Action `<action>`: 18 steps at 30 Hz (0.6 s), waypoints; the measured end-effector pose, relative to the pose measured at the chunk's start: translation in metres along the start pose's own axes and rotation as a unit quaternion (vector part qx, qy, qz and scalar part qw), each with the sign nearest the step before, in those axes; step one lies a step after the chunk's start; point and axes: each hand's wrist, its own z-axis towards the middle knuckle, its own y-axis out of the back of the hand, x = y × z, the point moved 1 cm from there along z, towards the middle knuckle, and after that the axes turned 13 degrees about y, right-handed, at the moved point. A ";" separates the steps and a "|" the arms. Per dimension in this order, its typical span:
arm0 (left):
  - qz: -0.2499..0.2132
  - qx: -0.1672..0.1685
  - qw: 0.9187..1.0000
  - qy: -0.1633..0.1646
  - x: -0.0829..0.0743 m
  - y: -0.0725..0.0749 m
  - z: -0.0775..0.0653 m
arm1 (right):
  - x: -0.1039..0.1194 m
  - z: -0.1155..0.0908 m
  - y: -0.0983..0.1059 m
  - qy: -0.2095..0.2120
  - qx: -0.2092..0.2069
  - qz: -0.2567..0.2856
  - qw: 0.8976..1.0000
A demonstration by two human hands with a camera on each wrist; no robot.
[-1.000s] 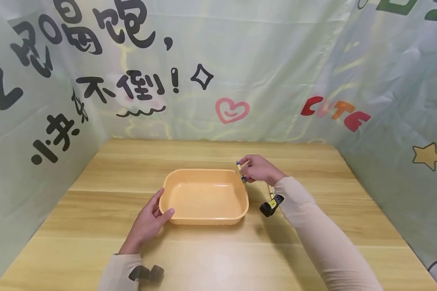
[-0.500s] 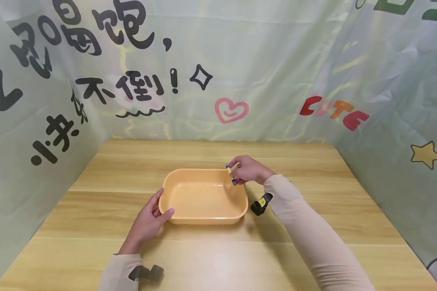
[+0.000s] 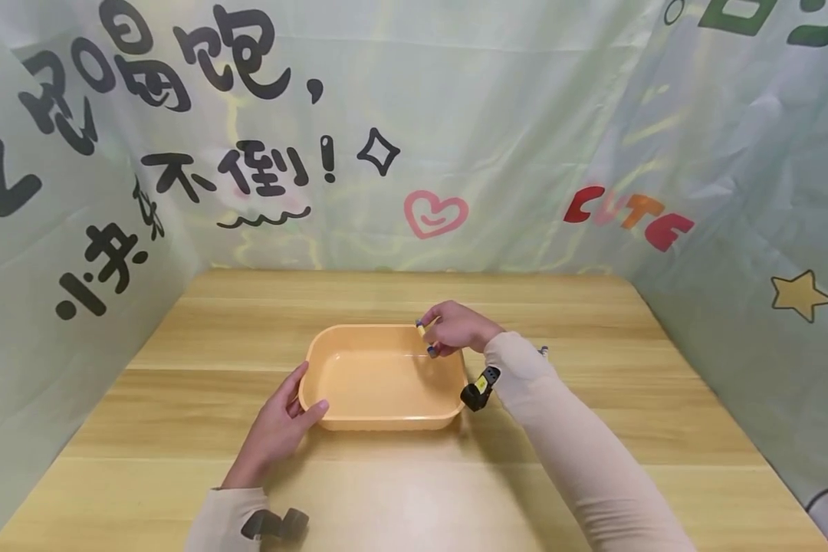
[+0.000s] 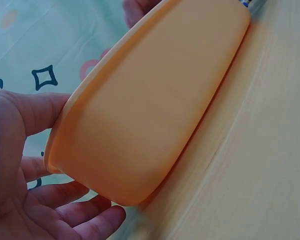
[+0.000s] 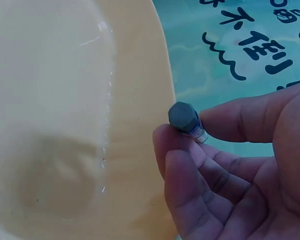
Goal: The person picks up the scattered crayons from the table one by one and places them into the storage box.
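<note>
A shallow light-orange plastic basin (image 3: 379,383) stands on the wooden table. My left hand (image 3: 280,424) grips its left end, thumb over the rim and fingers along the outer wall, as the left wrist view also shows the basin's side (image 4: 135,105). Over the far right corner of the basin, my right hand (image 3: 461,328) pinches a slim stick (image 3: 422,330) with a pale yellow body and blue ends. In the right wrist view the stick's dark hexagonal end (image 5: 183,117) faces the camera between thumb and fingers. Its exact kind is unclear.
Beyond my right forearm a small blue-and-white end (image 3: 543,351) of another thing shows on the table (image 3: 628,414); the rest is hidden by the sleeve. Printed cloth walls (image 3: 510,138) enclose the back and both sides.
My right hand has moved left with the stick, from beside the basin's far right corner to over its inside. The left hand keeps its grip on the basin.
</note>
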 end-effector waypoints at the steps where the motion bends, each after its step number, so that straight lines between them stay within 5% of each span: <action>1: 0.000 0.000 1.000 0.002 0.000 0.000 0.000 | 0.000 0.001 0.000 -0.004 0.003 0.001 1.000; 18: -0.002 0.003 1.000 -0.005 0.002 0.000 0.001 | 0.005 0.017 -0.017 -0.083 0.081 0.008 0.993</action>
